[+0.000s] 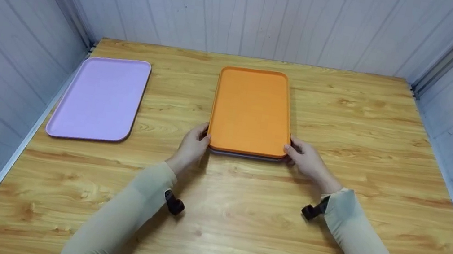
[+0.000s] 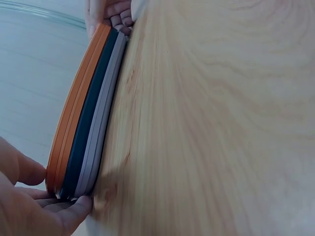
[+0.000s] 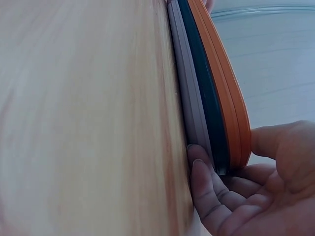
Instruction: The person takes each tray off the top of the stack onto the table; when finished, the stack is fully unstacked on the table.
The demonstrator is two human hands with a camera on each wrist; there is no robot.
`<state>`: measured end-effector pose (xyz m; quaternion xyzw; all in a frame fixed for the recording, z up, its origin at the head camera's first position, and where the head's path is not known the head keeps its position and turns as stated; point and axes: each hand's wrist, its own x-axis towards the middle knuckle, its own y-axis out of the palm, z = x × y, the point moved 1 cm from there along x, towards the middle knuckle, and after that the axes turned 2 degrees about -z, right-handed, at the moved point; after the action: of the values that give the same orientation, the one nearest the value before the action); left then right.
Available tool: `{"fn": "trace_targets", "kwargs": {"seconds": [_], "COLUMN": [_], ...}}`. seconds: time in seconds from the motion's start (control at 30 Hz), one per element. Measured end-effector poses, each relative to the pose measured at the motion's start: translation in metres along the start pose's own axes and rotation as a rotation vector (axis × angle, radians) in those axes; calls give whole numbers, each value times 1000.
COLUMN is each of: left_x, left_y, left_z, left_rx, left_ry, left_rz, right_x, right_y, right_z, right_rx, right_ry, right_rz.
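Note:
A stack of trays lies mid-table, with an orange tray uppermost. Seen edge-on in the left wrist view, orange rims sit above a dark teal tray and pale purple-grey trays. My left hand grips the stack's near left corner, thumb at the orange rim and fingers by the lower edges. At the near right corner my right hand holds it likewise; in the right wrist view its fingertips reach the lowest rim. The head view does not show whether the stack is lifted off the table.
A single lilac tray lies on the left of the wooden table. Pale panel walls enclose the table at the back and both sides. A small black camera is strapped at each wrist.

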<state>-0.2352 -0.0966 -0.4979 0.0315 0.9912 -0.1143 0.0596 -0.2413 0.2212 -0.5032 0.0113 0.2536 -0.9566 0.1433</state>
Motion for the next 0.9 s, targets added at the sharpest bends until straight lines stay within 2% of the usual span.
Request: {"fn": "trace_targets", "kwargs": {"seconds": [0.2,0.37,0.53,0.73,0.9], "left_x": [0,0,-1,0,1], "left_y": [3,3,4,5,5], "left_z": [-3,-7,-8,-6,-6], "left_rx": [-62,-59,-60,-38,-15], "left_ry": [-19,-83,-133,-129,-157], "left_rz": [-35,-73,-75,-88,-86], "right_x": [3,3,1,0,1], "right_y": [0,1,3,4,4], "right_z": [2,3,5,4,2], "right_rx": [36,22,49,90,95], "right_ry": [-31,-44,-13,42,56], "right_rz": [-4,-17,-22,-27,-33]}}
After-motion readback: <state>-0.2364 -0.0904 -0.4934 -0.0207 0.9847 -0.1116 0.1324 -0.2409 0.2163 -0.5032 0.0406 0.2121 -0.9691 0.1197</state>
